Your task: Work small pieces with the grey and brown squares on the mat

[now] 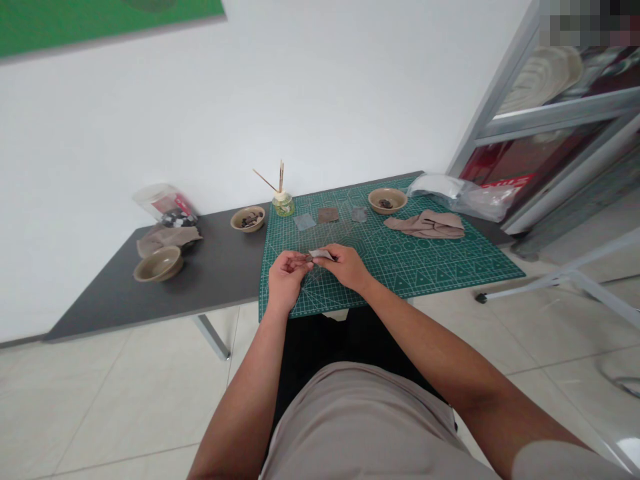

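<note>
One mostly hidden dark piece [309,257] occupies the left hand's [286,283] grip; the right hand [349,268] pinches a grey sheet [321,254]; bare mat [325,298] reaches its near edge.

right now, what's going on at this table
A person works with both hands over a green mat. The right hand pinches a grey sheet; the left hand, close by, pinches a dark piece, mostly hidden. Beyond them lie three flat squares. A cloth and a bowl of dark bits are farther right.
</note>
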Demonstrator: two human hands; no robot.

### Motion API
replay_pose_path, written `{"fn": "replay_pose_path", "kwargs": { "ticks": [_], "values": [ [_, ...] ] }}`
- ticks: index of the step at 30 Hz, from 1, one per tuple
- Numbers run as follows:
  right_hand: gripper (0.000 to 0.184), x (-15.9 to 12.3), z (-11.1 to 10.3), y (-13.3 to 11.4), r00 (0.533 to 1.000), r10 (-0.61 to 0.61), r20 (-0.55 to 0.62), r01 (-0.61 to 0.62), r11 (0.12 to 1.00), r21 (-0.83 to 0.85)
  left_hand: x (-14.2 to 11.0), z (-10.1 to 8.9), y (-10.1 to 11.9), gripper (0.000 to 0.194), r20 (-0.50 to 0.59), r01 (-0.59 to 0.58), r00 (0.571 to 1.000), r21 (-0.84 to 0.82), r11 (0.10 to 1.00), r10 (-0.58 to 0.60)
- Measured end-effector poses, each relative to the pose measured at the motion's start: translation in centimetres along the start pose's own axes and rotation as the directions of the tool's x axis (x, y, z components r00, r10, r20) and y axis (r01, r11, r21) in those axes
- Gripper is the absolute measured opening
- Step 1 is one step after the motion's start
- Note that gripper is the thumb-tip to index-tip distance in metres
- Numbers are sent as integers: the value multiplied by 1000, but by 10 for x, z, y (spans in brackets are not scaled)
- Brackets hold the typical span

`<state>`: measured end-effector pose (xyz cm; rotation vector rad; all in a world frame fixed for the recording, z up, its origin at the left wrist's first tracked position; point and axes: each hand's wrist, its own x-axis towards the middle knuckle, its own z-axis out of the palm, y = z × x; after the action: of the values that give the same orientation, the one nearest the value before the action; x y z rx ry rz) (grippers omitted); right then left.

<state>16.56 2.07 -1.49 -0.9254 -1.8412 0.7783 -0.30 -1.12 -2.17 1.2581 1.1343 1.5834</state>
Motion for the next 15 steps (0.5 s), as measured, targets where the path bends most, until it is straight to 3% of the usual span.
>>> {"fn": "replay_pose_path", "kwargs": {
  "ticks": [15],
  "values": [
    [15, 0, -1, 5, 998, 61, -1, -61, 998, 30, 1, 2, 2, 27, 1, 2, 1000, -19, 1000, -2]
  ]
}}
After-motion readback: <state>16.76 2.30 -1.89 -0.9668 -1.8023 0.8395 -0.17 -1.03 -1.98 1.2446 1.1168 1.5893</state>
